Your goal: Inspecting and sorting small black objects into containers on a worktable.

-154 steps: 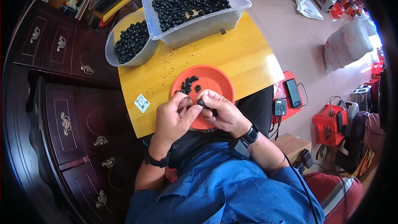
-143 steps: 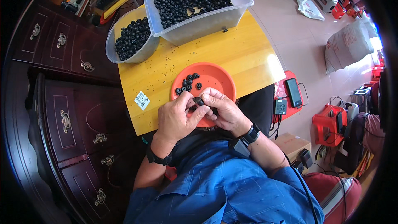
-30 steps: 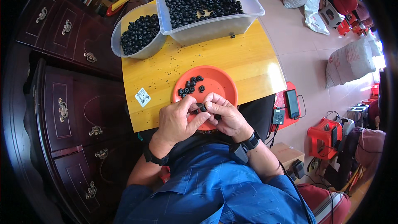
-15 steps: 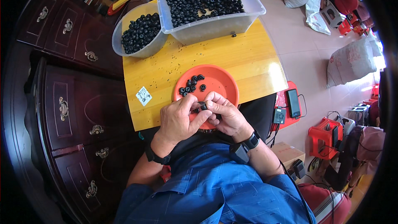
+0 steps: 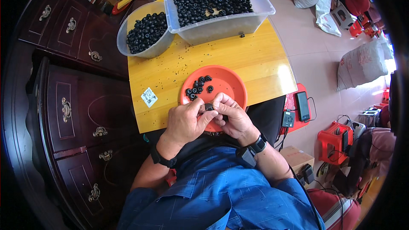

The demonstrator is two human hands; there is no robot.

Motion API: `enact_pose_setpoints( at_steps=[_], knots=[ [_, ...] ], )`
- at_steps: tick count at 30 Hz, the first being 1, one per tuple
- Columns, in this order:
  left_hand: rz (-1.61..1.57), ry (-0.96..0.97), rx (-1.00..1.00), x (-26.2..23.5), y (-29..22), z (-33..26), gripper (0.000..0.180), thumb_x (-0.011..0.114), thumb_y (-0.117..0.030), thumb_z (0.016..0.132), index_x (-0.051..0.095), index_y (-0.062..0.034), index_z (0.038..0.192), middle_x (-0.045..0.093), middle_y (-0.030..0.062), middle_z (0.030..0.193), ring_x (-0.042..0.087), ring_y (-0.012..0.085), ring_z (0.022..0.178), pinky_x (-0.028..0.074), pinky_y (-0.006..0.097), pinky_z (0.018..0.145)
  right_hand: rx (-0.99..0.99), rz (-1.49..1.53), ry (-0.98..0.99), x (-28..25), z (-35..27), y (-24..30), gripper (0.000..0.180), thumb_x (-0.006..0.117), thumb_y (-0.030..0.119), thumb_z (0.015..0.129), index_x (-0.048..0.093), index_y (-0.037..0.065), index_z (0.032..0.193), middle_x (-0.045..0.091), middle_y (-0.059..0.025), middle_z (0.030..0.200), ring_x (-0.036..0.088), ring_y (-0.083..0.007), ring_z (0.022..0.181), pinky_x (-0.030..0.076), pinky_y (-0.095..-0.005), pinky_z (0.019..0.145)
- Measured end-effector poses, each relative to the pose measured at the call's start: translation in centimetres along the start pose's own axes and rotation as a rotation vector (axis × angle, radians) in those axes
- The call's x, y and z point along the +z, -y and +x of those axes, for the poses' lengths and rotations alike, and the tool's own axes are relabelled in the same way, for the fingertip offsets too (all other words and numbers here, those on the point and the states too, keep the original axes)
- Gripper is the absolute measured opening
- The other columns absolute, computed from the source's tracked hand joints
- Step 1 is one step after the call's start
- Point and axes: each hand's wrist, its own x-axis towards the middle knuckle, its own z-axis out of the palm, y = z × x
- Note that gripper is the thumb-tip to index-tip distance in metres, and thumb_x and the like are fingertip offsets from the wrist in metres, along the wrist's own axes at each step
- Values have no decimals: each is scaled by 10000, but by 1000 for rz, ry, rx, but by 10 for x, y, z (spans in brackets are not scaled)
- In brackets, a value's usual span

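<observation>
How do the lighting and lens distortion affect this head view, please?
Head view: strong fisheye, so the yellow table edges bow and the corners go black; daylight glares on the table's right end and the floor, while the dark cabinet stays dim; both hands, left hand and right hand, look sharp over the orange plate.

Dark wooden drawers (image 5: 72,102) flank a sunlit pinkish floor (image 5: 315,51).

Plate (image 5: 232,86) before tub (image 5: 221,24); bowl (image 5: 145,49) left of tub.
</observation>
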Motion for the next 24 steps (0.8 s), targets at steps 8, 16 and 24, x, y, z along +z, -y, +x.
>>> enact_pose_setpoints(
  at_steps=[8, 16, 24],
  knots=[
    [-17, -21, 17, 1, 1, -3, 331, 706, -358, 891, 565, -81, 776, 620, 84, 626, 645, 301, 564, 503, 388, 500, 29, 54, -8, 5, 0, 0, 71, 626, 173, 978, 600, 118, 941, 609, 28, 853, 512, -19, 659, 406, -138, 562],
    [-279, -113, -44, -8, -11, 2, 222, 757, -105, 831, 644, -34, 1008, 522, 30, 594, 469, 109, 483, 402, 284, 483, 70, 20, -17, 3, 5, -4, 54, 602, 190, 997, 593, 137, 1004, 611, 49, 850, 553, -18, 651, 399, -146, 517],
    [112, -46, -155, -70, 14, 43, 191, 743, -183, 831, 666, -56, 951, 592, 83, 629, 585, 218, 544, 461, 346, 523, 131, 141, -88, -4, -3, 6, 223, 547, 215, 1019, 589, 81, 1192, 668, -112, 1201, 688, -160, 951, 564, -249, 744]
  ],
)
